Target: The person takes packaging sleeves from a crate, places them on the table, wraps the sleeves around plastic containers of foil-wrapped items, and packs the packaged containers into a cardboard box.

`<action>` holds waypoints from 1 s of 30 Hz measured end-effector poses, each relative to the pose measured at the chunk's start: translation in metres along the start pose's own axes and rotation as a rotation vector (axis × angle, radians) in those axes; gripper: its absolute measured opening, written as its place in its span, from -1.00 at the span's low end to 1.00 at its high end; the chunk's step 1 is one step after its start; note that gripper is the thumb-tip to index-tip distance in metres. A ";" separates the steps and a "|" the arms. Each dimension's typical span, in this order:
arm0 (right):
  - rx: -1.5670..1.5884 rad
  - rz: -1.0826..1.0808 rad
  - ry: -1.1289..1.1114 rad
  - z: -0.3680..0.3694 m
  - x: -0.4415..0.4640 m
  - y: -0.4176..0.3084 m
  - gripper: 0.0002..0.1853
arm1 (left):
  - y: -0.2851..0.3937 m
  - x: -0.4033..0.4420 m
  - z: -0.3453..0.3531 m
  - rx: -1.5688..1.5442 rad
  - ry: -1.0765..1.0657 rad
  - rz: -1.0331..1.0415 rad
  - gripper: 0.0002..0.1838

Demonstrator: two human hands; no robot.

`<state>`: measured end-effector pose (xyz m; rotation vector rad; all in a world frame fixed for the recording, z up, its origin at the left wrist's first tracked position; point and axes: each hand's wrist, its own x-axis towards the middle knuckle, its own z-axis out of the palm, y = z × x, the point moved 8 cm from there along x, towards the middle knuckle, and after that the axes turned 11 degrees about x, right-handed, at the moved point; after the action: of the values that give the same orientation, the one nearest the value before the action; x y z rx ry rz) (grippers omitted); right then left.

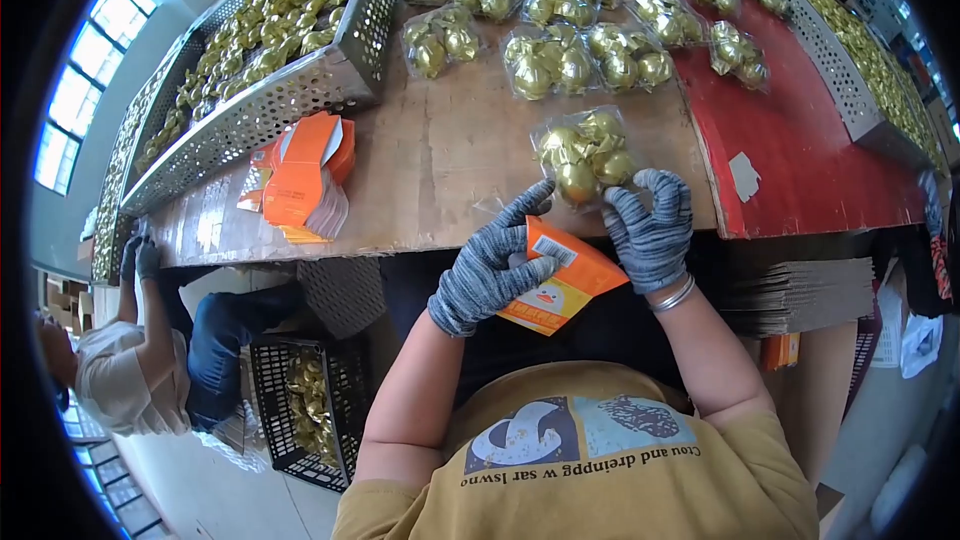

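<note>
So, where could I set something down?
The brown wood between the orange cartons and the nearest bagged gold balls; also the red panel beside the right perforated tray. The far side is crowded with similar bags; the left hand and right hand crowd the near edge.

Bare forearms (408,395) angled forward, gloved left grip (482,275), thumb (533,275) extended, gloved right grip (650,240), fingers (668,198) bent

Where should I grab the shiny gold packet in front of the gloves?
Maybe hold the gold packet by its near right edge, coming from the right: its round lumps bulge up from the table, giving something to cup, and the right hand is beside that edge.
</note>
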<state>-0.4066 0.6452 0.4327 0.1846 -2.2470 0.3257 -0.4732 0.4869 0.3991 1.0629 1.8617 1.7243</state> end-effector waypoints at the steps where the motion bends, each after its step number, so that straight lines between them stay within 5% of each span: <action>1: 0.010 -0.020 0.000 0.000 0.002 0.001 -0.71 | -0.001 0.000 0.000 -0.002 -0.001 -0.002 -0.71; 9: 0.350 0.091 -0.057 -0.014 0.024 0.019 -0.76 | 0.000 0.004 -0.007 0.043 0.000 0.031 -0.85; 11: 0.607 0.711 -0.033 -0.003 0.018 0.070 -0.71 | 0.003 0.010 -0.010 0.106 -0.015 0.052 -0.88; 12: 0.717 0.741 -0.048 0.009 0.021 0.087 -0.69 | 0.005 0.014 -0.011 0.200 -0.034 0.039 -0.86; 14: 0.867 0.828 -0.439 0.051 0.019 0.112 -0.71 | 0.011 0.021 -0.014 0.396 -0.079 0.014 -0.79; 16: 0.894 0.493 -0.432 0.079 0.026 0.125 -0.77 | 0.007 0.028 -0.013 0.554 -0.161 -0.010 -0.71; 18: 1.087 1.012 -0.628 0.104 -0.006 0.141 -0.81 | 0.004 0.029 -0.015 0.723 -0.226 -0.083 -0.66; 25: 1.272 0.931 -0.447 0.086 -0.007 0.119 -0.84 | 0.027 0.030 -0.018 0.865 -0.247 -0.215 -0.66; 26: 1.271 0.932 -0.434 0.081 -0.009 0.117 -0.84 | 0.028 0.033 -0.020 0.818 -0.152 0.077 -0.70; 28: 1.371 1.027 -0.218 0.071 -0.018 0.121 -0.81 | 0.004 0.017 -0.036 0.390 0.064 -0.041 -0.66; 29: 1.167 0.886 -0.159 0.061 -0.020 0.126 -0.82 | -0.008 0.003 -0.036 -0.096 0.125 -0.270 -0.53; 30: 1.167 0.899 -0.150 0.061 -0.030 0.128 -0.82 | -0.009 -0.007 -0.039 -0.249 0.211 -0.289 -0.49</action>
<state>-0.4625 0.7501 0.3498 -0.2325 -1.8650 2.1149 -0.4995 0.4556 0.3953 0.5062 1.7570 1.8850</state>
